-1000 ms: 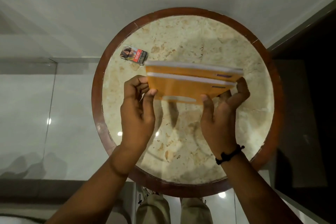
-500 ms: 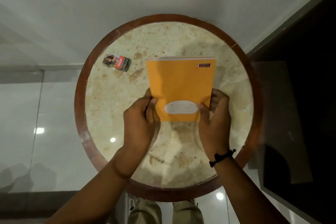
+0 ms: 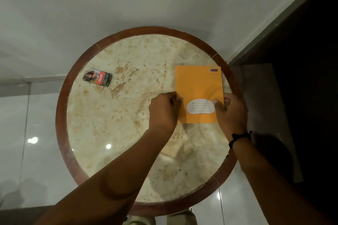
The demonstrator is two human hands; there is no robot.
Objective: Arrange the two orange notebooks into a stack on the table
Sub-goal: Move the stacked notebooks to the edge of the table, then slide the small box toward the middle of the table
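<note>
An orange notebook (image 3: 198,86) with a white label patch lies flat on the right side of the round marble table (image 3: 128,133), near its rim. Only one cover shows from above; the second notebook is hidden beneath it. My left hand (image 3: 164,111) grips the notebook's near left edge. My right hand (image 3: 231,113) holds its near right edge, thumb resting on the cover beside the label. A black band circles my right wrist.
A small printed box (image 3: 97,77) lies on the table's far left. The table has a dark wooden rim (image 3: 61,115). A dark panel or doorway (image 3: 301,97) stands close on the right. Glossy floor tiles surround the table.
The notebooks went from being held tilted and fanned above the table to lying flat as one pile, then shifted to the table's right side. Both hands stayed on the edges.
</note>
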